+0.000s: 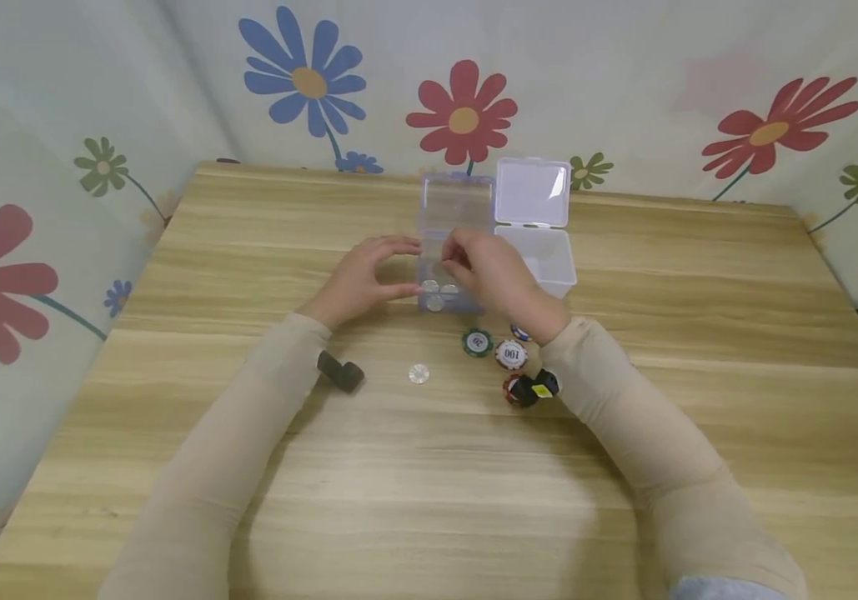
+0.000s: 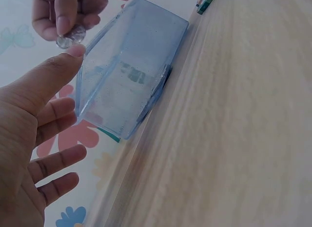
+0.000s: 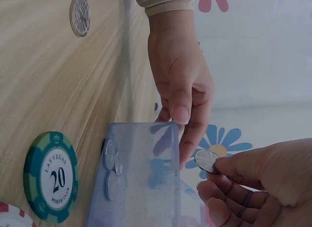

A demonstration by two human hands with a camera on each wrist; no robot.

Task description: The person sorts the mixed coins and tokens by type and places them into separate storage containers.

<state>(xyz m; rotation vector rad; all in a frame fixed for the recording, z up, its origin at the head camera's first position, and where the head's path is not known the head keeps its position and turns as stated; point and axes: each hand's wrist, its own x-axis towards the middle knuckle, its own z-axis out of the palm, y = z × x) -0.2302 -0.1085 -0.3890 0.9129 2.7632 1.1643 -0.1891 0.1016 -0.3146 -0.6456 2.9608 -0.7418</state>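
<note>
Pinching coin w/ R hand fingers over blue box; L hand fingers wide (beside it).

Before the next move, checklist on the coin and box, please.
1. Right hand pinches a coin: ok.
2. Blue-tinted box open, lid raised: ok.
3. Left hand touching the box: cannot tell; it's beside it.
4. Boxed coins lying inside: ok, at least three.
5. No coin left on the table: not ok, one loose coin.
6. Green chip outside the box: ok.
</note>
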